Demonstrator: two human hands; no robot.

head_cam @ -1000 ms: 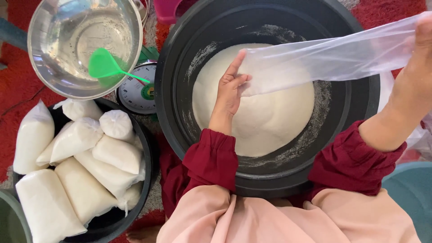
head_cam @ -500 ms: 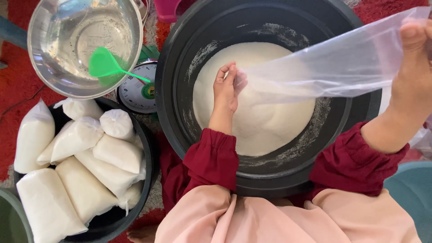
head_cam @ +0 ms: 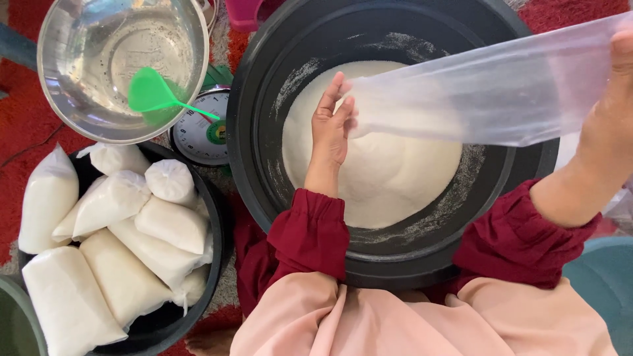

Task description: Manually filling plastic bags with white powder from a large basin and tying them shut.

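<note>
Since a moment ago, left hand (head_cam: 331,125) has uncurled, fingers flat against the clear plastic bag's (head_cam: 481,92) end. Right hand (head_cam: 613,109) grips the bag's other end, stretching it over white powder (head_cam: 382,178) in the black basin (head_cam: 264,99). Filled bags (head_cam: 119,244) lie nearby.

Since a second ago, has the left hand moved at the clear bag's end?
Barely: the left hand stays over the white powder in the black basin; only its fingers reshaped, from pinching to flatter.
</note>
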